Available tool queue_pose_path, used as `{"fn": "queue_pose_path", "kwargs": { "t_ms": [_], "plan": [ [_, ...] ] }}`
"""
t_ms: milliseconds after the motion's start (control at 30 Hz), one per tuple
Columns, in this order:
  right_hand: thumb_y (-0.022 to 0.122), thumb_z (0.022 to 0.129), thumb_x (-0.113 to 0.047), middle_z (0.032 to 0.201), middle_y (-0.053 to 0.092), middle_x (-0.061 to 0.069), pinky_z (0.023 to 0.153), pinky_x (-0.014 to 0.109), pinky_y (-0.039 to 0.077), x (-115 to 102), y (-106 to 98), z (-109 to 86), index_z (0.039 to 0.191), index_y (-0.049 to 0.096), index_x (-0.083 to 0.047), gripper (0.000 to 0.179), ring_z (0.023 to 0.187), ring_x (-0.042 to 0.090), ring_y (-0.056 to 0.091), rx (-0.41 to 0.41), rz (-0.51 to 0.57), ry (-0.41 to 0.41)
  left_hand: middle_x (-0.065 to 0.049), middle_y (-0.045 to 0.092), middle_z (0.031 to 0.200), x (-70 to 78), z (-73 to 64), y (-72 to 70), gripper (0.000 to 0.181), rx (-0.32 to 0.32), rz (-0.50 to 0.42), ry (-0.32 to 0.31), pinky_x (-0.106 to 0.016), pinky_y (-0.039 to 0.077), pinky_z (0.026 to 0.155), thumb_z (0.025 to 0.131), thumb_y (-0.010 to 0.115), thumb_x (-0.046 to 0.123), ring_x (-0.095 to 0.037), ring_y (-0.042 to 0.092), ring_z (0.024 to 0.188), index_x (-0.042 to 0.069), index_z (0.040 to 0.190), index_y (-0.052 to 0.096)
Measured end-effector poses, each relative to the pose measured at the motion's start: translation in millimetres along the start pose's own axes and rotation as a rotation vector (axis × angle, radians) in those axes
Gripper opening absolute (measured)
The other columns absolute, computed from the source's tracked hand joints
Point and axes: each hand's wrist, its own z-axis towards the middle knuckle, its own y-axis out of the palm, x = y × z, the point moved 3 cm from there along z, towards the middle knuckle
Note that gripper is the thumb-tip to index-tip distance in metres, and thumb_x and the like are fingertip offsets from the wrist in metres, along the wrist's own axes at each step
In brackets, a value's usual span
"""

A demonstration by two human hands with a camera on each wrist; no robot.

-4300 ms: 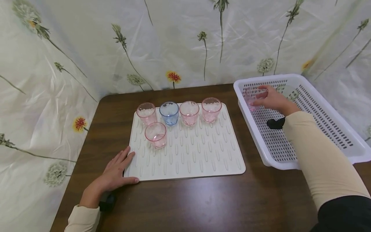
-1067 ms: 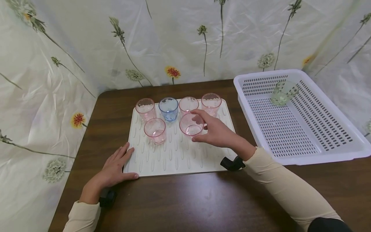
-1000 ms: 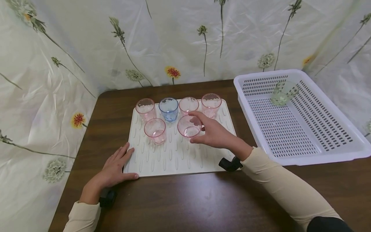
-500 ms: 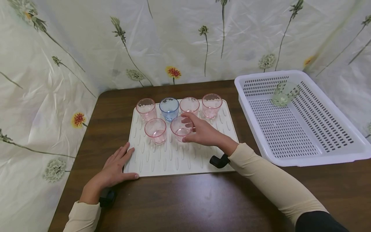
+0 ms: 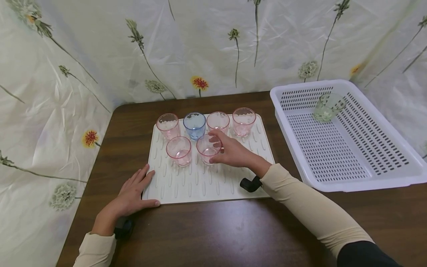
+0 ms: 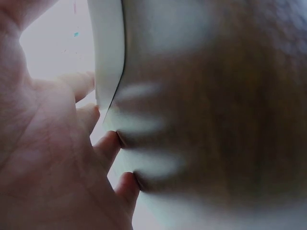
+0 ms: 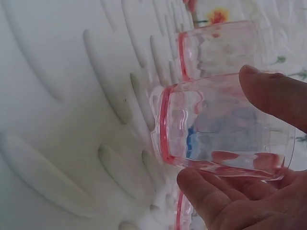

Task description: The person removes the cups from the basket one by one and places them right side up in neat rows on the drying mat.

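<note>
My right hand (image 5: 231,150) grips a clear pink-tinted glass (image 5: 204,150) from its right side, thumb and fingers around its wall. In the right wrist view the held glass (image 7: 211,127) meets the white ridged mat (image 7: 62,124). Just left of it on the mat stands another pink glass (image 5: 179,151). Behind these is a row: a pink glass (image 5: 168,127), a blue glass (image 5: 194,127) and two more pink glasses, one partly hidden by my right fingers. My left hand (image 5: 131,196) lies spread at the left front corner of the mat (image 5: 213,189).
A white perforated basket (image 5: 333,148) stands right of the mat, with one green glass (image 5: 328,107) at its back. All sits on a dark brown wooden table (image 5: 207,233). A flower-patterned sheet (image 5: 213,44) hangs behind and at the left.
My right hand has brought the pink glass from the basket to the mat, then shifted it left beside the front glass. During the last half second it hardly moves. My left hand stays put.
</note>
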Motion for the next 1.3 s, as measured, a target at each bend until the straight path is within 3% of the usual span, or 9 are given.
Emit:
{"fn": "queue_pose_path", "kwargs": {
  "t_ms": [533,867,1067,1300],
  "plan": [
    [0.077,0.086,-0.022,0.147,0.052,0.012,0.107,0.045,0.049,1.8,5.8,3.1,0.152,0.026,-0.014,0.083,0.135,0.030,0.053,-0.032,0.000,0.003,-0.020,0.004,0.168,-1.9,-0.2,-1.1,0.106,0.002,-0.004,0.004,-0.073,0.012,0.115,0.079,0.074,0.057,-0.050,0.007,0.150,0.008,0.158,0.023],
    [0.075,0.087,-0.026,0.148,0.050,0.014,0.105,0.047,0.049,1.6,1.3,-1.7,0.156,0.018,-0.021,0.089,0.128,0.030,0.057,-0.066,-0.095,0.042,-0.020,0.006,0.167,1.2,-0.2,0.9,0.105,0.008,0.005,0.013,-0.073,0.013,0.115,0.080,0.075,0.055,-0.050,0.008,0.151,0.007,0.158,0.024],
    [0.074,0.088,-0.024,0.160,0.036,0.012,0.115,0.047,0.039,-15.1,-17.2,-35.3,0.160,0.013,-0.015,0.096,0.144,0.030,0.043,-0.018,-0.322,0.037,-0.020,0.006,0.167,2.7,1.9,2.6,0.105,0.008,-0.009,0.029,-0.073,0.013,0.115,0.080,0.075,0.054,-0.050,0.008,0.151,0.006,0.157,0.024],
    [0.073,0.090,-0.025,0.139,0.061,0.012,0.104,0.048,0.048,-41.6,-56.1,-88.2,0.151,0.039,-0.012,0.070,0.127,0.030,0.059,0.007,-0.444,-0.068,-0.018,0.004,0.168,-1.3,1.4,2.0,0.105,-0.003,-0.004,0.011,-0.072,0.011,0.115,0.080,0.074,0.056,-0.049,0.005,0.151,0.008,0.158,0.022]
  ]
}}
